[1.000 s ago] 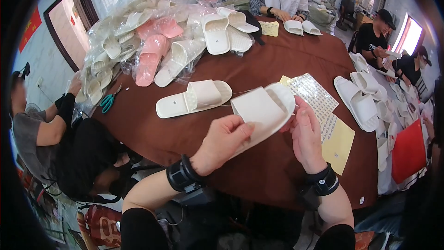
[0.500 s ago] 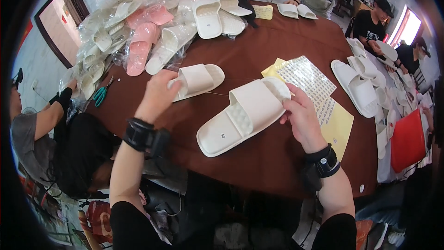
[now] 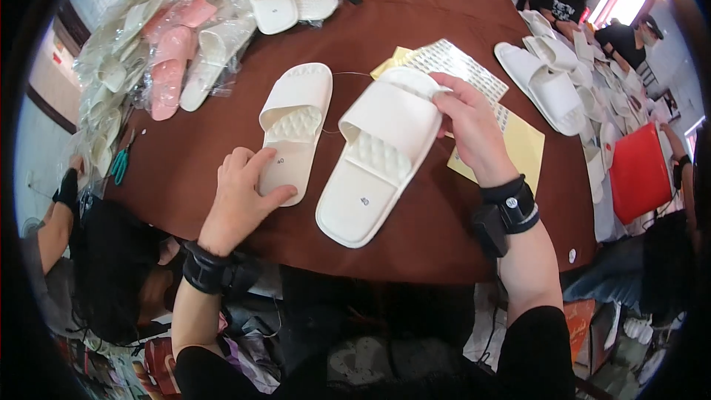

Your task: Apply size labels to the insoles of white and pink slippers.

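Observation:
A white slide slipper (image 3: 289,155) lies on the brown-covered table, its toe pointing away from me. Beside its heel, my left hand (image 3: 241,196) has its fingers and thumb spread, the fingertips at the slipper's edge. Just to the right, a second white slipper (image 3: 387,127) is tilted, heel toward me. My right hand (image 3: 474,130) grips this one at the toe end, thumb on top, the other fingers partly hidden beneath. A thin thread (image 3: 354,73) runs between the two slippers. Under and behind my right hand lie yellow-backed sticker sheets (image 3: 463,67).
Bagged slippers (image 3: 122,44), mostly white with pink ones (image 3: 172,70), are heaped at the far left. Teal-handled scissors (image 3: 120,166) lie near the left edge. Another white slipper pair (image 3: 544,89) sits at the right, by a red object (image 3: 643,170). Other people work around the tables.
The left slipper has swung round so its toe points away, and my left hand has moved to its heel end. The right slipper has turned more upright in my right hand. The view has shifted.

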Demonstrator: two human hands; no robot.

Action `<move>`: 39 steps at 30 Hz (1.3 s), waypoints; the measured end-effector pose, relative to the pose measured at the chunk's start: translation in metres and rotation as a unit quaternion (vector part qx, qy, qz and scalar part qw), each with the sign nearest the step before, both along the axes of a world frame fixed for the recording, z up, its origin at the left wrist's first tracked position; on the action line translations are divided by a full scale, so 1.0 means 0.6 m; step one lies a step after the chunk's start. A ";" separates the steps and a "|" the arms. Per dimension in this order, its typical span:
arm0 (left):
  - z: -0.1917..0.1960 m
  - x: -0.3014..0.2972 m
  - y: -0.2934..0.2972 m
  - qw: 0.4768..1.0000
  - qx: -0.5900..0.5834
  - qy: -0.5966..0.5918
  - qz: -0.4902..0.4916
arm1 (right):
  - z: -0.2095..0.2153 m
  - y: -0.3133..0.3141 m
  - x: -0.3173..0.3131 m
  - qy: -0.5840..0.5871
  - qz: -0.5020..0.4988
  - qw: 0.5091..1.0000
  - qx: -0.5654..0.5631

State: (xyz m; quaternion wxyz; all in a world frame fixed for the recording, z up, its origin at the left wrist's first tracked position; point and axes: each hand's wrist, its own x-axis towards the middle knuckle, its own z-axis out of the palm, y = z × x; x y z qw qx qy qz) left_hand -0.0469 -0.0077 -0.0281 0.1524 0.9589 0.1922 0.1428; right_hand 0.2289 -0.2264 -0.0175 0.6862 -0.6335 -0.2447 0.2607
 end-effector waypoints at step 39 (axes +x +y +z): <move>-0.023 0.034 -0.187 0.981 0.023 -0.098 -0.166 | 0.036 -0.064 -0.110 -0.436 0.227 0.846 -0.207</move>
